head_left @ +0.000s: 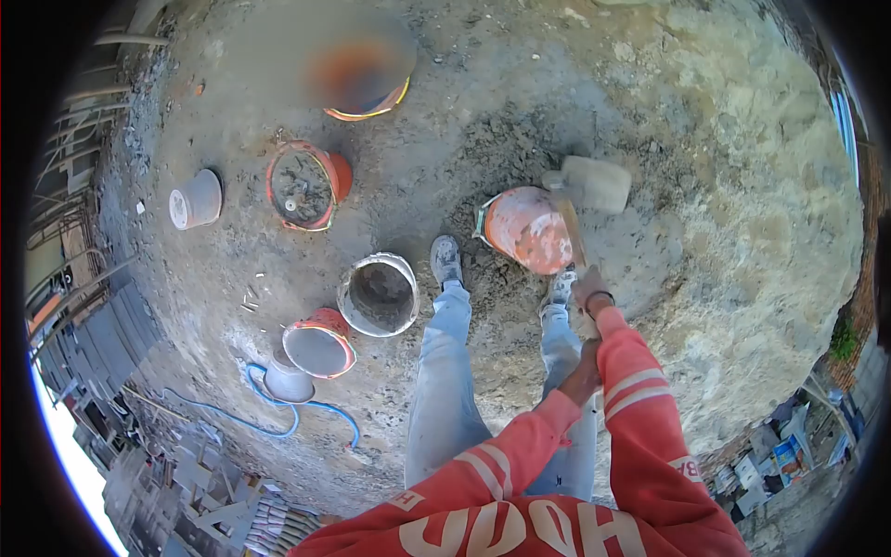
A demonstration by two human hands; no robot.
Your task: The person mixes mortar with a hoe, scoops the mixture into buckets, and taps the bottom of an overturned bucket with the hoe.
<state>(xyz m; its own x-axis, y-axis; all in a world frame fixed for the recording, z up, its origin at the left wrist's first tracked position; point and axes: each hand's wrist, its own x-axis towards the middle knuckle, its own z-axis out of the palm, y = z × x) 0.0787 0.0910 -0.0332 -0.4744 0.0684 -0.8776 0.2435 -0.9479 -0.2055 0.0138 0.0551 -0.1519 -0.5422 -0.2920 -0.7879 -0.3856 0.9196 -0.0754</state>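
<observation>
Fingers of the left hand [584, 378] and right hand [591, 287] grasp a hoe [600, 185] across an orange bucket [522, 226]; a whitish bucket [371, 318] stands leftward.

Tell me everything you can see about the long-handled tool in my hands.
The long-handled tool has a tan, wooden-looking handle and a broad grey blade with rounded corners, slightly blurred. Your left hand and right hand grip the handle, the right nearer the blade. It extends away from you, alongside the orange bucket; whether they touch, I can't tell.
</observation>
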